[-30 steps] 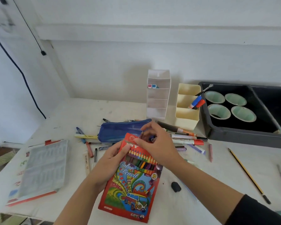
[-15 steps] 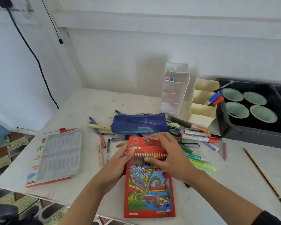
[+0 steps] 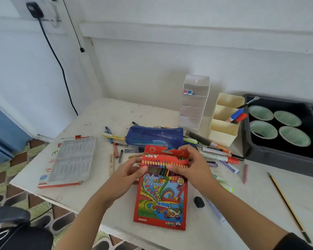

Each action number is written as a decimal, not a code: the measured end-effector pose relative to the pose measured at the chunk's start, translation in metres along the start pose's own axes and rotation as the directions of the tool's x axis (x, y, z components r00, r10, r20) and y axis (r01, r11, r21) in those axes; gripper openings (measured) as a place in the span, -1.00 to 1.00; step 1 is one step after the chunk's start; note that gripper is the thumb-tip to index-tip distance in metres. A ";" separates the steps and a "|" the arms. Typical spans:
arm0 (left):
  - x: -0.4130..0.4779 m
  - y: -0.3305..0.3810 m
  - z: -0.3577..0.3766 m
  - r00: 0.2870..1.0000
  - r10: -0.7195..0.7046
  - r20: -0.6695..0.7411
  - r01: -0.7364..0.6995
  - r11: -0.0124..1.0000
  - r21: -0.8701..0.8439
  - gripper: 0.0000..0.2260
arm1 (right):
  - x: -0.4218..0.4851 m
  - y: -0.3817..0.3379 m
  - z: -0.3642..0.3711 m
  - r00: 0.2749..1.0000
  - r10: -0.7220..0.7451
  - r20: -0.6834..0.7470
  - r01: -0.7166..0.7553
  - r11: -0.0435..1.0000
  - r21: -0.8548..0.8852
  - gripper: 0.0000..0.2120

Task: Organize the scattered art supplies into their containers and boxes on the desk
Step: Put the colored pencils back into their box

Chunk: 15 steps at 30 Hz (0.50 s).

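A red colour-pencil box [image 3: 161, 199] lies upright on the white desk [image 3: 260, 204] in front of me, its window showing pencils. My left hand [image 3: 128, 175] grips the box's upper left edge. My right hand [image 3: 190, 165] pinches the box's top flap at the upper right. Behind the box lies a blue pencil pouch [image 3: 154, 137]. Several markers and pens [image 3: 219, 154] are scattered to the right of the pouch. More pens [image 3: 114, 141] lie at its left.
A clear tiered organizer [image 3: 195, 103] and a cream holder [image 3: 226, 121] with markers stand at the back. A black tray [image 3: 257, 152] with green cups sits right. A grey palette case [image 3: 72, 161] lies left. A pencil [image 3: 287, 206] and a black eraser [image 3: 199, 202] lie right.
The box has been straightened from a tilt to square in front of me. My right hand moved from the box's window up to the top flap. The view shifted left.
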<state>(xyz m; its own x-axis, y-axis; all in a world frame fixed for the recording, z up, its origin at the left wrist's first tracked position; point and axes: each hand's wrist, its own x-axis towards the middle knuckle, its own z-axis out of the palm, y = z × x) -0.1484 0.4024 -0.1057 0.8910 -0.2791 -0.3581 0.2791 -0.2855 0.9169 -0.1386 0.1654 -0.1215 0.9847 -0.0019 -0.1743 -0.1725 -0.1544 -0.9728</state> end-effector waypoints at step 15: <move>-0.016 -0.002 -0.044 0.972 -0.054 -0.229 -0.036 0.927 -0.372 -0.66 | 0.026 -0.036 0.053 0.928 0.125 0.352 -0.176 0.977 0.118 -0.67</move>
<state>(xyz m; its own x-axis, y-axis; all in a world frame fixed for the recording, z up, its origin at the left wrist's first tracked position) -0.1477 0.4475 -0.0944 0.9328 -0.0457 -0.3574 0.3602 0.0868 0.9288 -0.1085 0.2233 -0.0988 0.8833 0.3265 -0.3364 -0.3447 -0.0342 -0.9381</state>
